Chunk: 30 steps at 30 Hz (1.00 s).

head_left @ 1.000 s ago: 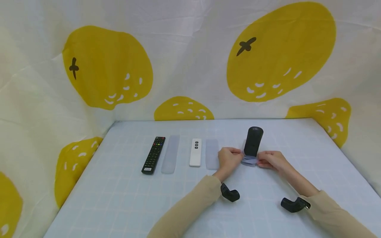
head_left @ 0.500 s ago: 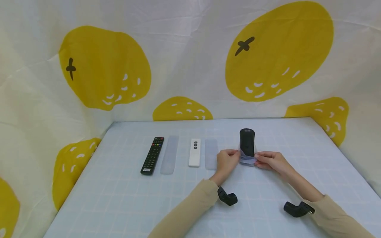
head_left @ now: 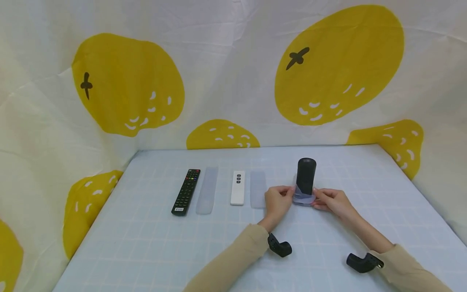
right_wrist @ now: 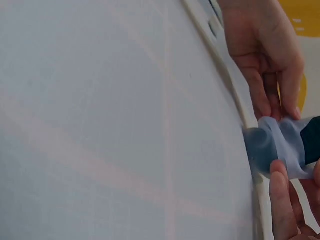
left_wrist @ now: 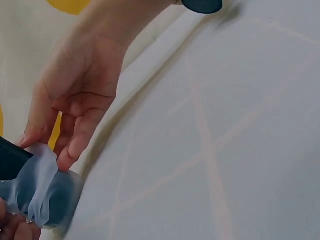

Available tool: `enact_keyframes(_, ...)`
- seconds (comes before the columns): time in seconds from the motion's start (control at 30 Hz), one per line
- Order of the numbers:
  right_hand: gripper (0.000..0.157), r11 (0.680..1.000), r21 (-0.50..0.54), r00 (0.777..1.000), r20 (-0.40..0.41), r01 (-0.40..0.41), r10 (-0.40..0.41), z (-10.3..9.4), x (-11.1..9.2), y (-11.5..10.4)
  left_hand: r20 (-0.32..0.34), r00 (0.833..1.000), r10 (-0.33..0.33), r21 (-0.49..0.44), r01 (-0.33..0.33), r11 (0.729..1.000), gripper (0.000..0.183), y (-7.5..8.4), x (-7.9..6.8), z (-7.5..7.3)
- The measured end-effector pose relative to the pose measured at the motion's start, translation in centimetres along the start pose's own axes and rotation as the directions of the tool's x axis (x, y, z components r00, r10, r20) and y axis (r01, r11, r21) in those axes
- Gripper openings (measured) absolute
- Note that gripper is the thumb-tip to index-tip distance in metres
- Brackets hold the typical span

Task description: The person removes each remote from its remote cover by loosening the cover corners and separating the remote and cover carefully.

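A black remote control stands nearly upright near the right of the table, its lower end inside a bunched, translucent silicone sleeve. My left hand pinches the sleeve's left side; my right hand pinches its right side. In the left wrist view, the folded sleeve wraps the remote's end between my right hand above and the fingertips of my left hand below. The right wrist view shows the gathered sleeve with my left hand above and my right hand below.
To the left lie a black remote control with many buttons, a long translucent sleeve, a slim white remote control and a shorter translucent sleeve. A patterned curtain hangs behind the table.
The black remote has shifted slightly left and stands straighter than a second ago. Its lower end sits deeper in the sleeve, and both hands keep their pinch. The other things stay put.
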State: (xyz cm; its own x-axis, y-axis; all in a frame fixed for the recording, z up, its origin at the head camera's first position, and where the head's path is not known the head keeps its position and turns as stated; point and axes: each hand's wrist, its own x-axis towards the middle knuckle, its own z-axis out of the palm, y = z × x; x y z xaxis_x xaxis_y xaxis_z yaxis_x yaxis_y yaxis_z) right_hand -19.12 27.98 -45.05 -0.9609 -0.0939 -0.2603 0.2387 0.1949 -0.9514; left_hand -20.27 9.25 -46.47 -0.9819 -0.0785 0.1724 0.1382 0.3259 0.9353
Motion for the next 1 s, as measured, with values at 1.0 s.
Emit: enact_keyframes(1.0, 0.042, 0.996, -0.086, 0.999, -0.025, -0.029, 0.027, 1.0, -0.3, 0.2, 0.046, 0.997, -0.062, 0.178, 0.053, 0.983, 0.01, 1.8, -0.2, -1.0)
